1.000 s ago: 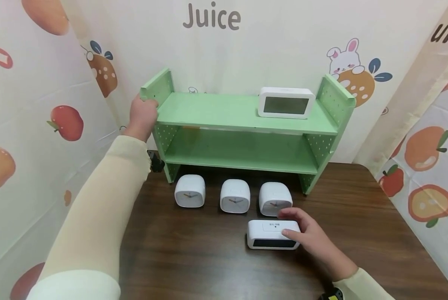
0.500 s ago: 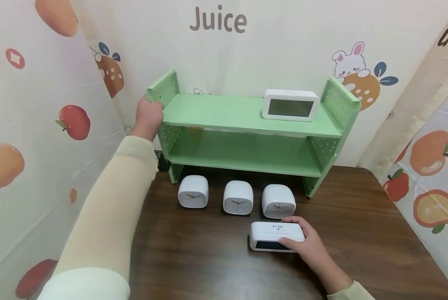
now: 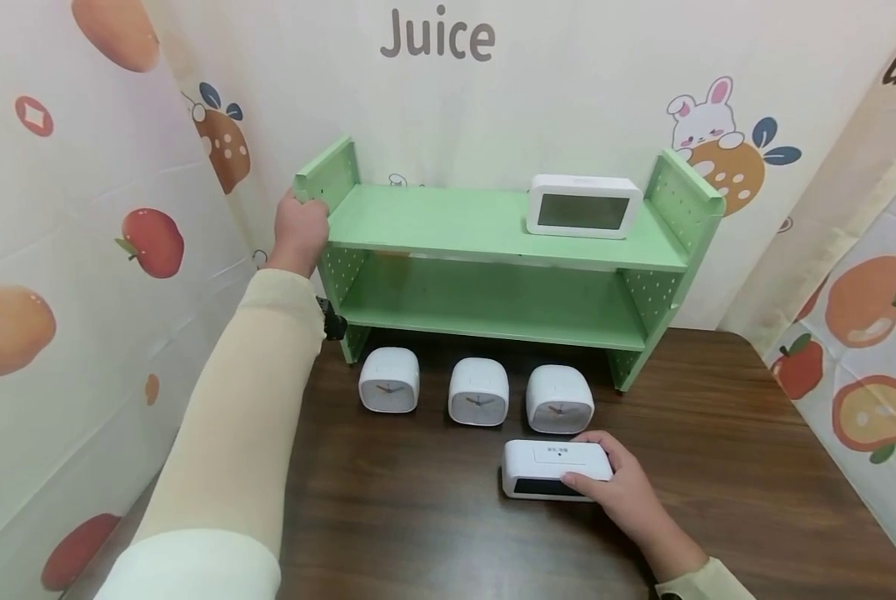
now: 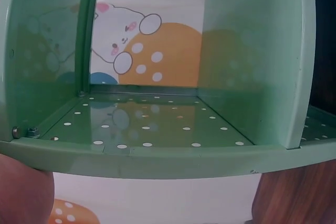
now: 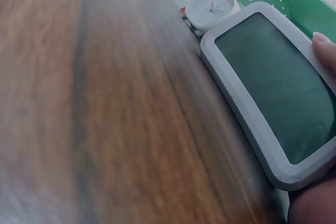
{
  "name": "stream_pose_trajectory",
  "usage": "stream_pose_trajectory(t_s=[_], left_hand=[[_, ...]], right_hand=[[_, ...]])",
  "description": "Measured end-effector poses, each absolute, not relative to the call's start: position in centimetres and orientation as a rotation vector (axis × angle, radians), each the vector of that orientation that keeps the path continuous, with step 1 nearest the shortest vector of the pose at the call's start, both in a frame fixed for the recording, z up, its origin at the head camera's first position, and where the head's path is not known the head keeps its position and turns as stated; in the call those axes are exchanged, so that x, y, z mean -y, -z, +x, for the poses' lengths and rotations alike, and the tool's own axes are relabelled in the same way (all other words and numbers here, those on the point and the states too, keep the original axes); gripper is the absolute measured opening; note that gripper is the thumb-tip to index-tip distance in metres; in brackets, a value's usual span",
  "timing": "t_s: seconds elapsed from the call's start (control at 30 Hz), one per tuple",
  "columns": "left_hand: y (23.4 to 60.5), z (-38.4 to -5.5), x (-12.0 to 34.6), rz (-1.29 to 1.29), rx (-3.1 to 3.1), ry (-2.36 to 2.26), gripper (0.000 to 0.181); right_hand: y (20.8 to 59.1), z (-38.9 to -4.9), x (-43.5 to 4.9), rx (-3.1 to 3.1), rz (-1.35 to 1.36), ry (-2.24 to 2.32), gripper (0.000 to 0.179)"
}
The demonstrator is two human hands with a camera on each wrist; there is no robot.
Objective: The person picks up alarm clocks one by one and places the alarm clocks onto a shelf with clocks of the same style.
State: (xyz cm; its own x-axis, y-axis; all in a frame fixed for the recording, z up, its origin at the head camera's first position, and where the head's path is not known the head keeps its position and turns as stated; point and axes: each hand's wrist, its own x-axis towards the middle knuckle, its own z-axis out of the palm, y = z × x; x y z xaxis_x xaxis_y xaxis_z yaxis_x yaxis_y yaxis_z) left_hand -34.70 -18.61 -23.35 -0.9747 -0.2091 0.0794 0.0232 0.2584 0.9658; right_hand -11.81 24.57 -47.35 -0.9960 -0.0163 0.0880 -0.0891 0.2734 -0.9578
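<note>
My left hand [image 3: 301, 229] grips the left side panel of a green two-tier shelf [image 3: 417, 215], near the upper board. In the left wrist view the shelf's perforated side panel [image 4: 157, 161] fills the middle, with part of the hand at the lower left. Down on the table, my right hand [image 3: 631, 504] holds the right end of a white digital clock [image 3: 526, 457], thumb on its front and fingers behind. The dark blank screen of this digital clock [image 5: 278, 82] shows up close in the right wrist view.
Three white analog clocks stand in a row before the shelf: the left [image 3: 389, 379], the middle [image 3: 478, 392] and the right one [image 3: 560, 398]. Another digital clock [image 3: 584, 207] stands at the upper board's right. Fruit-printed curtains [image 3: 853, 350] enclose the brown table [image 3: 387, 517].
My right hand has closed in on the digital clock's right end and now holds it. My left hand keeps its grip on the shelf. The head view has shifted slightly.
</note>
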Motion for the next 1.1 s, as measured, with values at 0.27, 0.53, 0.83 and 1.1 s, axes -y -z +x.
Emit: stream_pose_trajectory(t_s=[0.27,0.53,0.83,1.1], left_hand=[[23.2,-34.6,18.7,0.187,2.329,1.78,0.058],[23.3,-34.8,18.7,0.182,2.328,1.791,0.059],[23.4,-35.1,18.6,0.19,2.334,1.793,0.055],[23.5,-35.2,18.5,0.207,2.334,1.777,0.054]], right_hand=[[47.3,-12.0,-24.5,2.468,0.059,-1.882,0.047],[46.9,-11.8,-24.2,2.458,-0.01,-1.926,0.047],[45.2,-11.6,-23.3,2.447,-0.006,-1.908,0.047],[42.8,-12.2,-22.3,2.495,0.041,-1.809,0.044]])
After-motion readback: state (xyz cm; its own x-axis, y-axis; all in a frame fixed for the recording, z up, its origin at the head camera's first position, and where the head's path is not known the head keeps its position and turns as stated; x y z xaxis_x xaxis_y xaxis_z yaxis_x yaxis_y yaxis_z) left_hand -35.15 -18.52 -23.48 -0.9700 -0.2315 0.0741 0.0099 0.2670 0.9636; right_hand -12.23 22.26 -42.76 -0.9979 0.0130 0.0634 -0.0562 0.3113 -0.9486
